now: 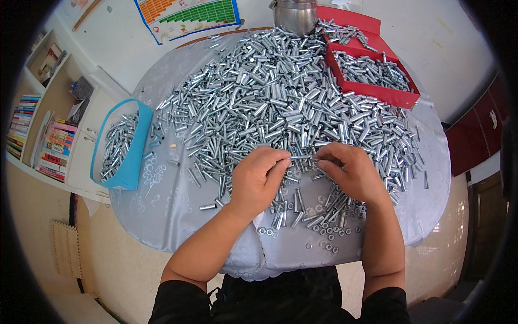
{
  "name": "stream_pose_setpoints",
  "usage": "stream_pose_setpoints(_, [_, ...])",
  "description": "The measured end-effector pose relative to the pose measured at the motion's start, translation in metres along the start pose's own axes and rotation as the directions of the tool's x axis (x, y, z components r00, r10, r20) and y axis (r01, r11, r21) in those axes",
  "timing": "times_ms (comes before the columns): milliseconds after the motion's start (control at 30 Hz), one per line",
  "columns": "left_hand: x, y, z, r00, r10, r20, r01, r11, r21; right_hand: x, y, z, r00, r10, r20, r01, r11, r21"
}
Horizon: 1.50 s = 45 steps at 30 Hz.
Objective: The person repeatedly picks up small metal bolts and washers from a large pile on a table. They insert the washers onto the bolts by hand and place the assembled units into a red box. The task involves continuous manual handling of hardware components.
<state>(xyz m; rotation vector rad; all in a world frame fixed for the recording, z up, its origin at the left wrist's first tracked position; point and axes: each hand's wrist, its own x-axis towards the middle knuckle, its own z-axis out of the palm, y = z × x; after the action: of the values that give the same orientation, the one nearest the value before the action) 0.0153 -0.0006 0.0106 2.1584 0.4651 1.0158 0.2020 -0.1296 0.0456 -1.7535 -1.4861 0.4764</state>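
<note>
A thin silver bolt (302,157) spans the gap between my hands, level above the near side of a big heap of metal sleeves and bolts (270,102). My left hand (258,175) pinches its left end between thumb and forefinger. At the other end, the fingertips of my right hand (350,171) are closed on it; whether they also hold a small part there is hidden. Below my hands lie loose bolts (298,201) and several small washers or nuts (330,231) on the silver tablecloth (216,237).
A blue box (141,146) of metal sleeves stands at the left. At the back right is an open red box (377,97) of similar parts, beside a steel pot (295,19). A bookshelf (65,119) stands beyond the table's left edge.
</note>
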Motion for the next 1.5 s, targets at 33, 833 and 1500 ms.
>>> stream_pose_setpoints(33, [0.0, 0.0, 0.0, 1.0, -0.001, -0.003, 0.001, 1.0, 0.004, 0.0, -0.001, 0.0, 1.0, -0.008, -0.002, 0.008, 1.0, -0.019])
stream_pose_setpoints(833, [-0.011, -0.004, 0.007, 0.901, -0.312, 0.3, 0.429, 0.741, -0.517, -0.001, 0.0, 0.011, 0.995, 0.049, -0.082, -0.026, 0.965, 0.26])
stream_pose_setpoints(1500, [-0.002, -0.004, 0.004, 0.892, -0.45, 0.036, 0.378, 0.7, -0.606, 0.002, 0.014, 0.041, 0.96, -0.25, 0.123, 0.279, 0.858, -0.431])
